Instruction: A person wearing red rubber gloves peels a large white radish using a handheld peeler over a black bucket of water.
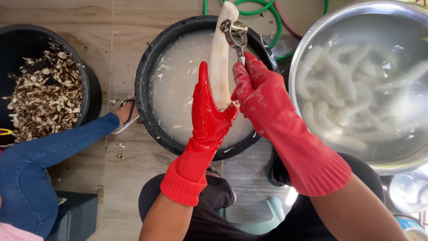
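Both my hands wear red rubber gloves. My left hand [208, 114] grips the lower end of a long, pale peeled root [219, 58] and holds it upright over a black basin [147, 71] of cloudy water. My right hand [258, 91] is closed on a metal peeler [235, 35], whose blade rests against the upper part of the root.
A large steel bowl [307, 53] at right holds water and several peeled white roots. A black tub [87, 85] at left is full of brown peelings. Another person's leg in blue jeans [49, 156] and a sandalled foot reach in from the left. Green hose [267, 9] lies behind.
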